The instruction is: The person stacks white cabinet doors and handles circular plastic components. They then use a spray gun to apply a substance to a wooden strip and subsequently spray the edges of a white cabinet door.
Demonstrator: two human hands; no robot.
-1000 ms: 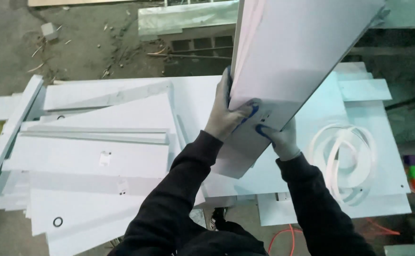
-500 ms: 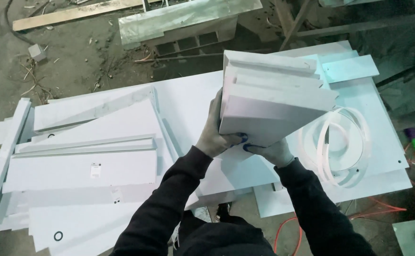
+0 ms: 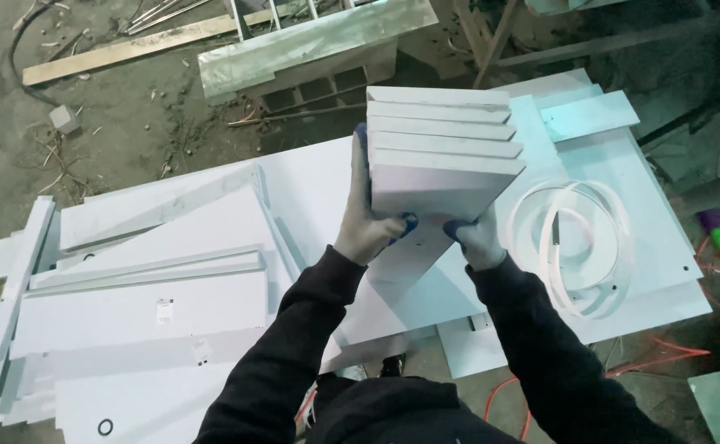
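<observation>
Stack of flat white rectangular panels (image 3: 442,156), edges stepped like stairs, held up in the air between both hands above the white sheet-topped counter (image 3: 664,247). Left hand (image 3: 365,226) in a grey glove with blue tips wrapped round the stack's left side, fingers (image 3: 362,152) closed along the edge, thumb under the near corner. Right hand (image 3: 475,238) cupped beneath the lower right corner, fingers curled tight against the bottom panel. Black sleeves reaching up from below.

Likely trouble: panels already offset, so a tilt could let the upper ones slide off the far side, since only the near corners are gripped. A falling panel could land on the coil of white plastic edging strip (image 3: 578,238) just right of the stack.

Left of the hands, a loose heap of long white boards (image 3: 146,279), some angled and overlapping, a few with small labels or drilled holes. Small pale-blue offcut (image 3: 590,115) at the counter's far right. Beyond, a grey metal frame (image 3: 310,45), a wooden plank (image 3: 121,51), and a dusty concrete floor (image 3: 14,123) littered with scraps. Orange cable (image 3: 664,353) trailing underneath at lower right.
</observation>
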